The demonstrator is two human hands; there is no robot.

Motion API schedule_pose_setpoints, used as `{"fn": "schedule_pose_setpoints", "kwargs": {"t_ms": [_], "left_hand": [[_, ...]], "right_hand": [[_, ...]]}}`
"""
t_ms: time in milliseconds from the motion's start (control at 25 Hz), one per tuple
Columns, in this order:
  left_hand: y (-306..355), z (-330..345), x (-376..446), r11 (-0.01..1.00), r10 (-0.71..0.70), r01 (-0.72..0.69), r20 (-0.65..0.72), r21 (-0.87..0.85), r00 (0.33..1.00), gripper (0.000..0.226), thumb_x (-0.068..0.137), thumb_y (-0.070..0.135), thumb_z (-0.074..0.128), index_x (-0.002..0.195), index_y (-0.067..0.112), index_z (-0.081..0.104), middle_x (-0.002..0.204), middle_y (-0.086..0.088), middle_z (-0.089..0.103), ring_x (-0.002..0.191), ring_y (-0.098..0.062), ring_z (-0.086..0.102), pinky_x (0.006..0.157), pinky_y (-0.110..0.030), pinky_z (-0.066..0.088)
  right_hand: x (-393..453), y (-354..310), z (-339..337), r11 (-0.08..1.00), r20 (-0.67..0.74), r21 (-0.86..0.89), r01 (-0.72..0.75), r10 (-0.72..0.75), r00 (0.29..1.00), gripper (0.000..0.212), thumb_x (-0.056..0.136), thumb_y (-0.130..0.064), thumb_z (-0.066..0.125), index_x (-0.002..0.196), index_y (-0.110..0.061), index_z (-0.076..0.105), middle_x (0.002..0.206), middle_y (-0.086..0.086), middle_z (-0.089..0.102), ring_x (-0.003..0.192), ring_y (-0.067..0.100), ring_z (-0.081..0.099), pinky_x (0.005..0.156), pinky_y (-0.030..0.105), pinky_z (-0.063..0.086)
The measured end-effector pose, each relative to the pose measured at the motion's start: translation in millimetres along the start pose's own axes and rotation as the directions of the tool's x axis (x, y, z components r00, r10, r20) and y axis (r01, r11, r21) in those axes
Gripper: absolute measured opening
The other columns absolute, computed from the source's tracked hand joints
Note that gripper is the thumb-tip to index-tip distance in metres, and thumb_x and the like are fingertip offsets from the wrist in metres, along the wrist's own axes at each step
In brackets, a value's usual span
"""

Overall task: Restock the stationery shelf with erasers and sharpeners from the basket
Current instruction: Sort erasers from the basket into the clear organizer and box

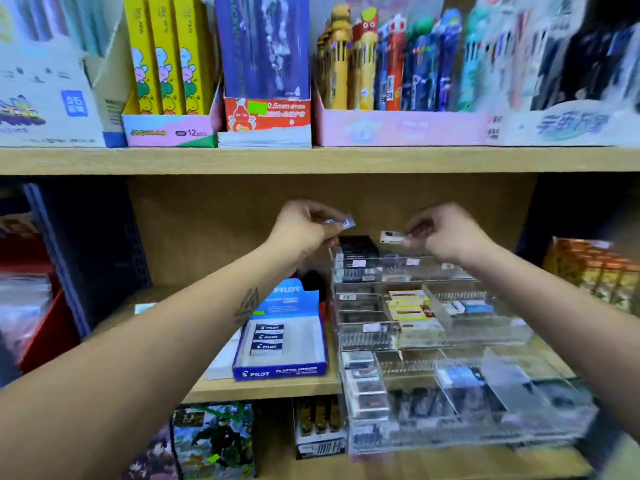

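Clear acrylic tiers of an organiser (433, 344) step up from the shelf's (263, 389) front edge, holding erasers in rows. Just left, a blue Pilot box (280, 344) holds three erasers. Farther back, above the top tier, the left hand (304, 226) pinches a small eraser (343, 221) in its fingers; the right hand (446, 233) pinches a white eraser (391, 236).

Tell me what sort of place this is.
Most likely a stationery shop: wooden shelves carry retail display boxes of pens, a blue Pilot eraser box, and a clear tiered organiser with small packaged items.
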State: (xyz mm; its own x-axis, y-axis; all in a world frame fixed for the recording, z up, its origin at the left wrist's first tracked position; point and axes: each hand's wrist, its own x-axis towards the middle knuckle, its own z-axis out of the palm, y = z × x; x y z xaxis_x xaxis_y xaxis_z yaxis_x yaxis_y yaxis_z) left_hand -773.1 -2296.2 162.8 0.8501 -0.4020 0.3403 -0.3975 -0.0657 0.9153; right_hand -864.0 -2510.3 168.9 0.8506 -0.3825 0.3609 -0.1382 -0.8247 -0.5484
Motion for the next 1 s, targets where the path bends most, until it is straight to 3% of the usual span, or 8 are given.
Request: {"fn": "schedule_pose_setpoints", "kwargs": {"t_ms": [80, 200, 320, 440, 600, 760, 840, 1000], "left_hand": [[1, 30, 12, 0.996, -0.011, 0.008, 0.032, 0.093, 0.999, 0.015, 0.082, -0.001, 0.076, 0.094, 0.008, 0.074, 0.08, -0.009, 0.068, 0.064, -0.014, 0.062, 0.074, -0.03, 0.054], [-2, 59, 29, 0.958, 0.002, -0.023, 0.076, 0.286, 0.997, 0.026, 0.078, 0.004, 0.081, 0.101, 0.015, 0.075, 0.098, -0.002, 0.07, 0.081, -0.012, 0.065, 0.074, -0.023, 0.051], [-1, 75, 41, 0.919, 0.023, -0.065, 0.113, 0.388, 0.993, 0.032, 0.086, 0.014, 0.077, 0.116, 0.018, 0.068, 0.115, 0.003, 0.066, 0.101, -0.012, 0.062, 0.082, -0.023, 0.047], [0, 91, 51, 0.862, 0.088, -0.141, 0.131, 0.488, 0.987, 0.037, 0.093, 0.025, 0.068, 0.128, 0.016, 0.06, 0.121, 0.001, 0.063, 0.098, -0.01, 0.054, 0.079, -0.021, 0.04], [-13, 100, 54, 0.801, 0.198, -0.248, 0.151, 0.545, 0.969, 0.031, 0.096, 0.032, 0.062, 0.124, 0.017, 0.063, 0.118, -0.001, 0.067, 0.101, -0.017, 0.062, 0.081, -0.027, 0.048], [-31, 94, 53, 0.817, 0.199, -0.201, 0.063, 0.541, 0.978, 0.029, 0.096, 0.033, 0.063, 0.12, 0.016, 0.066, 0.113, -0.002, 0.07, 0.104, -0.022, 0.064, 0.088, -0.039, 0.054], [-33, 92, 53, 0.833, 0.201, -0.201, 0.057, 0.516, 0.978, 0.033, 0.096, 0.034, 0.063, 0.122, 0.015, 0.066, 0.115, -0.002, 0.07, 0.105, -0.02, 0.064, 0.089, -0.035, 0.053], [-32, 89, 54, 0.856, 0.195, -0.2, 0.06, 0.477, 0.979, 0.033, 0.096, 0.035, 0.064, 0.12, 0.013, 0.067, 0.115, -0.002, 0.069, 0.101, -0.015, 0.061, 0.081, -0.024, 0.045]], "right_hand": [[6, 24, -10, 0.996, 0.009, -0.065, -0.057, 0.058, 0.998, 0.021, 0.079, -0.018, 0.083, 0.099, -0.015, 0.076, 0.096, 0.001, 0.074, 0.089, 0.015, 0.068, 0.082, 0.029, 0.054], [17, 41, -18, 0.98, 0.021, -0.19, -0.057, 0.062, 0.998, 0.019, 0.079, -0.02, 0.083, 0.096, -0.018, 0.076, 0.095, -0.002, 0.072, 0.088, 0.013, 0.065, 0.077, 0.024, 0.049], [29, 42, -20, 0.921, 0.061, -0.39, 0.008, 0.017, 0.998, 0.015, 0.082, -0.016, 0.079, 0.096, -0.015, 0.074, 0.099, 0.003, 0.07, 0.091, 0.018, 0.065, 0.081, 0.031, 0.055], [42, 40, -16, 0.861, 0.137, -0.502, 0.083, -0.015, 0.99, 0.012, 0.083, -0.012, 0.077, 0.092, -0.014, 0.069, 0.098, 0.007, 0.068, 0.09, 0.022, 0.065, 0.082, 0.037, 0.058], [48, 37, -20, 0.91, 0.235, -0.403, 0.099, -0.002, 0.972, 0.013, 0.078, -0.018, 0.083, 0.088, -0.018, 0.076, 0.086, -0.005, 0.071, 0.08, 0.01, 0.065, 0.065, 0.02, 0.052], [47, 37, -15, 0.95, 0.308, -0.29, 0.116, -0.022, 0.951, 0.012, 0.077, -0.02, 0.085, 0.087, -0.021, 0.078, 0.081, -0.011, 0.07, 0.079, 0.007, 0.065, 0.06, 0.014, 0.043], [49, 37, -12, 0.954, 0.307, -0.275, 0.118, -0.029, 0.951, 0.012, 0.076, -0.019, 0.085, 0.086, -0.02, 0.078, 0.08, -0.01, 0.071, 0.077, 0.007, 0.066, 0.059, 0.015, 0.044], [55, 38, -10, 0.966, 0.308, -0.244, 0.079, 0.0, 0.951, 0.013, 0.077, -0.02, 0.085, 0.088, -0.019, 0.078, 0.08, -0.005, 0.073, 0.054, 0.001, 0.062, 0.043, 0.011, 0.04]]}}
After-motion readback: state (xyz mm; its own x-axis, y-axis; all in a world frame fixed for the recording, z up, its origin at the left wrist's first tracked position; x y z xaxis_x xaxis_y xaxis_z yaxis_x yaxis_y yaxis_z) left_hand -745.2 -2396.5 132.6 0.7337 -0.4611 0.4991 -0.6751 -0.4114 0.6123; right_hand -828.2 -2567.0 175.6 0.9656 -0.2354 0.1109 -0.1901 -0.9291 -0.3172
